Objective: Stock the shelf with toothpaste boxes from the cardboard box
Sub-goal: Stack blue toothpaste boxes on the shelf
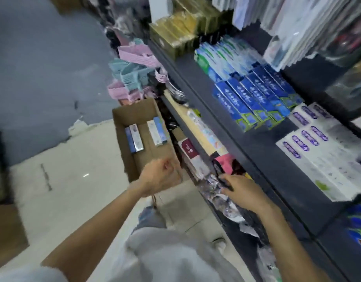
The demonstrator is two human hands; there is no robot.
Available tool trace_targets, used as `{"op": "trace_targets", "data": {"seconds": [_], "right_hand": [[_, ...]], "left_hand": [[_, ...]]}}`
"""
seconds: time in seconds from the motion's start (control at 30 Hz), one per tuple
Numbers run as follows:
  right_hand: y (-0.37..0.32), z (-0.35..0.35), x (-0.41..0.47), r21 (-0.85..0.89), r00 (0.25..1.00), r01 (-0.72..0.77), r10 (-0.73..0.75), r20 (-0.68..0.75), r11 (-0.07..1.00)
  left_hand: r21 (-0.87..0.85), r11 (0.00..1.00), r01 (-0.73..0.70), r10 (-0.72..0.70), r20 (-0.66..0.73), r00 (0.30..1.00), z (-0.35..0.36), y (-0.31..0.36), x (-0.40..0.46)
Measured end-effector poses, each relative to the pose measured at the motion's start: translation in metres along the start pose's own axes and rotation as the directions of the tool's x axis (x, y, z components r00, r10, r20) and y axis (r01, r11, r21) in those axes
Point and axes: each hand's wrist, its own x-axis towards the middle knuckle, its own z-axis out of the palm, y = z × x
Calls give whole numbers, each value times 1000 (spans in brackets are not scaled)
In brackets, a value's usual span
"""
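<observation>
shelf [256,143] mostly stocked; few toothpaste boxes [134,138] left in cardboard box [122,119] beyond loosely curled, empty left hand [158,176]; right hand [243,192] grip unclear.

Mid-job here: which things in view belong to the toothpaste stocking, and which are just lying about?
Job:
- cardboard box on the floor
- toothpaste boxes left in it
- shelf with blue toothpaste rows
- left hand, right hand

Just about:
- pink and teal packets
- gold boxes
- brown carton at left

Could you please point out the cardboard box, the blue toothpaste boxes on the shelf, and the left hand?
cardboard box [122,117]: head view, far inner wall.
blue toothpaste boxes [250,94]: head view, top face.
left hand [158,173]: head view, back of hand.
</observation>
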Motion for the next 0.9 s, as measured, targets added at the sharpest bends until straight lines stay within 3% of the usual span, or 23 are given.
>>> {"op": "trace_targets", "data": {"seconds": [0.07,0.17,0.33,0.53,0.67,0.77,0.9], "right_hand": [[-38,0,46,-14,998,15,-14,68,1000],[-90,5,118,30,995,56,-59,79,998],[-153,21,243,141,994,109,-112,10,984],[-187,86,403,289,997,81,-80,-17,954],[-204,153,505,303,987,148,-159,13,941],[-225,205,569,286,968,234,-251,23,929],[-244,268,638,202,943,256,-290,162,945]], "left_hand": [[-33,987,157,-154,76,985,-28,-59,15],[-150,938,314,-306,75,949,-63,-128,36],[-318,840,440,-472,-26,881,-98,-204,92],[-399,723,564,-636,-64,769,-63,-289,178],[-458,672,582,-685,-87,723,-26,-340,231],[-453,720,525,-645,-160,747,-12,-364,261],[-480,769,421,-573,-226,788,-6,-382,269]]}}
